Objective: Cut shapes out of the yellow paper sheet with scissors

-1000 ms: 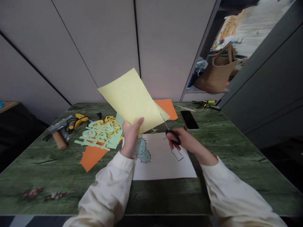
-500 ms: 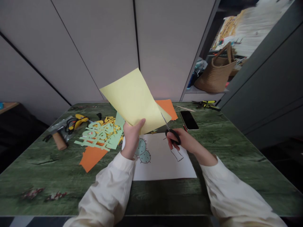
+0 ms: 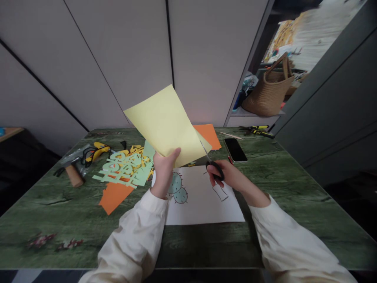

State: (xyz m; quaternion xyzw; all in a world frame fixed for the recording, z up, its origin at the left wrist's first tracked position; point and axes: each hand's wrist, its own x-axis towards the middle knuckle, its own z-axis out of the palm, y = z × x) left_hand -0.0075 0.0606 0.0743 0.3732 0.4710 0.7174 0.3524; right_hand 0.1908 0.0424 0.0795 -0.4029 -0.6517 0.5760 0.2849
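A sheet of pale yellow paper (image 3: 163,120) is held up by my left hand (image 3: 165,169), its thumb pressed on the lower edge. My right hand (image 3: 228,177) grips black-handled scissors (image 3: 216,169). Their blades meet the sheet at its lower right corner, where a cut strip bends away behind. Below both hands lies a white sheet (image 3: 200,208) with a drawing of blue-green rounded shapes with short spikes (image 3: 180,194) on its left and an outlined shape on its right, partly hidden by my right hand.
Green and yellow paper cutouts (image 3: 126,167) pile up at left, beside orange paper (image 3: 114,196). A hammer (image 3: 74,175) and a yellow tool with a cord (image 3: 98,151) lie farther left. At right are a phone (image 3: 235,150) and yellow-black pliers (image 3: 259,130). More orange paper (image 3: 207,133) lies behind.
The cut corner strip of the yellow sheet has shifted slightly left and bent back. My hands and the rest look almost unmoved.
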